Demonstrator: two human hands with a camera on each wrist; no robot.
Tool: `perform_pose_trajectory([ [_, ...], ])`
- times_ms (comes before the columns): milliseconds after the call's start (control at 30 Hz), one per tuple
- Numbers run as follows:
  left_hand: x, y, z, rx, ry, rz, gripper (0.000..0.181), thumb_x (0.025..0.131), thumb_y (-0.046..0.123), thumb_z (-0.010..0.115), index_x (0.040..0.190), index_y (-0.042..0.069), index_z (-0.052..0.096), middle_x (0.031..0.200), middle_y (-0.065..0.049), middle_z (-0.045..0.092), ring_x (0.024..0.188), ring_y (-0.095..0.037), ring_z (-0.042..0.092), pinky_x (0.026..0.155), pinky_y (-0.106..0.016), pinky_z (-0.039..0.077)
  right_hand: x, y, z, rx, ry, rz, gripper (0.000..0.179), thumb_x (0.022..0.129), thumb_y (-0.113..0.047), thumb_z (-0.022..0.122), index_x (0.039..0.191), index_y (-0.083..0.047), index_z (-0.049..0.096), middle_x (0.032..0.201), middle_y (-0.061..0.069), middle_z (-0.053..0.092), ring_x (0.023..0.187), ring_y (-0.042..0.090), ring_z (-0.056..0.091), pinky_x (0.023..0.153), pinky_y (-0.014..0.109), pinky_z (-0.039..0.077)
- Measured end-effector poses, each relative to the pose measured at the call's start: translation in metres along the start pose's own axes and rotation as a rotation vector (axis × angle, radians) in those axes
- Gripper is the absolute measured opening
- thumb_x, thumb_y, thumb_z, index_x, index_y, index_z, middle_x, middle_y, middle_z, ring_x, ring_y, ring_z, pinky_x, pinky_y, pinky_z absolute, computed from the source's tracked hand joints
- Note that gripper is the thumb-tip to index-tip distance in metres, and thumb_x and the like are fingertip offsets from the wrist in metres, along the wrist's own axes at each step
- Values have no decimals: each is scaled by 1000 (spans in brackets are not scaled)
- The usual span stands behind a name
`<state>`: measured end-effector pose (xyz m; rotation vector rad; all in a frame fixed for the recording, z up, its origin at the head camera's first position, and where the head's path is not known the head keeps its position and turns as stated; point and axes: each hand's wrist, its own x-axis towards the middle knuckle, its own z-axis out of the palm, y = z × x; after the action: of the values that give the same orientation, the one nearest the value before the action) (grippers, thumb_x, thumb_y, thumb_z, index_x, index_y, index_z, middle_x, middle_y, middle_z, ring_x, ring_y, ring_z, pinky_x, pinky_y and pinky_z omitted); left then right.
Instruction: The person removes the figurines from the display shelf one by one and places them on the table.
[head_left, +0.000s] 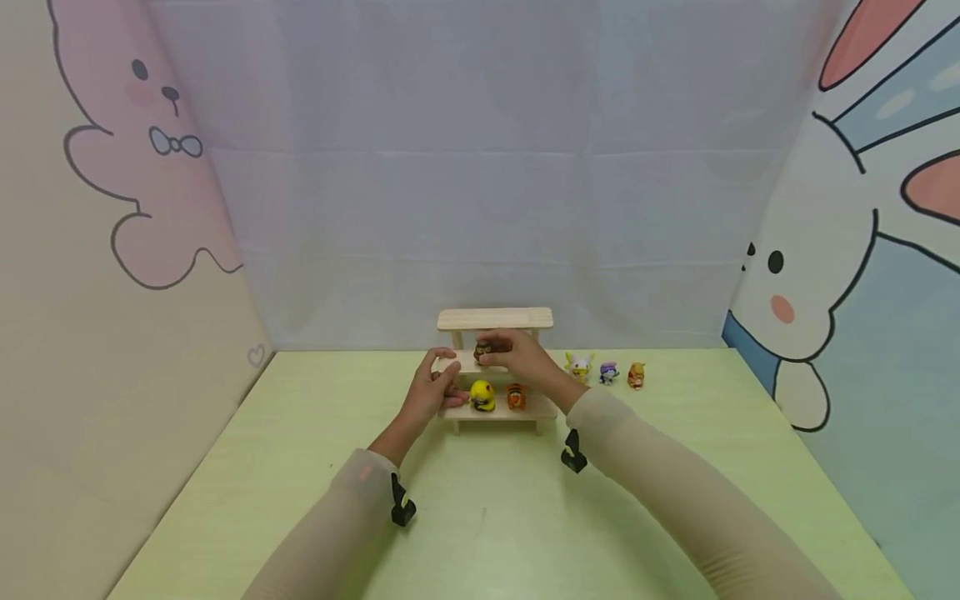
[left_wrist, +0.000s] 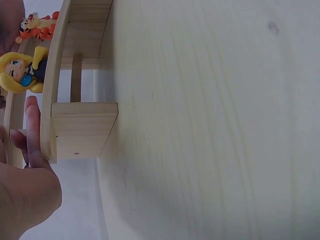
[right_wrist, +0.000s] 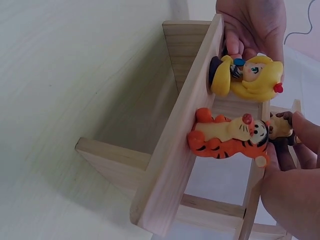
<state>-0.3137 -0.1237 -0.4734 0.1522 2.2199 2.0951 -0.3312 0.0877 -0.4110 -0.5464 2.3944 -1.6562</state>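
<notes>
A small wooden tiered display rack (head_left: 495,318) stands at the back of the table. My right hand (head_left: 517,354) pinches a small brown figurine (head_left: 482,353) with a tan face (right_wrist: 280,128) at the middle tier. At the rack's left end, my left hand (head_left: 433,387) grips the rack, thumb and index finger by the middle board and the other fingers at the lower one (left_wrist: 33,125). On the lower tier sit a yellow-haired girl figurine (head_left: 482,396) and, to its right, an orange striped tiger figurine (head_left: 516,396).
Right of the rack, a pale yellow-eared figurine (head_left: 579,367), a purple-and-white figurine (head_left: 608,372) and an orange-brown figurine (head_left: 637,376) stand in a row on the light table (head_left: 480,525). A pale curtain (head_left: 487,167) hangs behind, with cartoon-printed walls on both sides.
</notes>
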Motion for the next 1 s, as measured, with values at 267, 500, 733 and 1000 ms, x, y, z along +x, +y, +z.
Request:
perform_pose_trajectory([
  [267,0,0,1,-19,5,3,32,110,26,55,138,13,48,64,-6,53,64,-18,74,66,-36,66,-5,6,-12,22,9,15,40,101,-12,69,140,-7,63,139,15,64,129,31,60,108,50,52],
  [500,0,-1,0,-40,0,6,42,109,27,55,144,8,44,62,-5,52,63,-17,74,63,-32,65,-11,12,-24,45,30,33,41,99,-11,72,139,-7,64,139,15,63,128,32,60,108,51,51],
  [733,0,-2,0,-30,5,9,37,109,26,55,141,10,47,63,-5,52,63,-17,73,63,-32,65,-18,18,-35,43,38,33,42,99,-11,71,140,-7,63,141,16,61,128,33,60,108,49,52],
  [1000,0,-2,0,-42,10,1,31,109,26,57,136,15,49,64,-5,52,62,-18,73,60,-29,64,-31,21,-50,44,39,45,44,101,-13,69,144,-8,59,143,17,59,131,34,57,109,52,50],
])
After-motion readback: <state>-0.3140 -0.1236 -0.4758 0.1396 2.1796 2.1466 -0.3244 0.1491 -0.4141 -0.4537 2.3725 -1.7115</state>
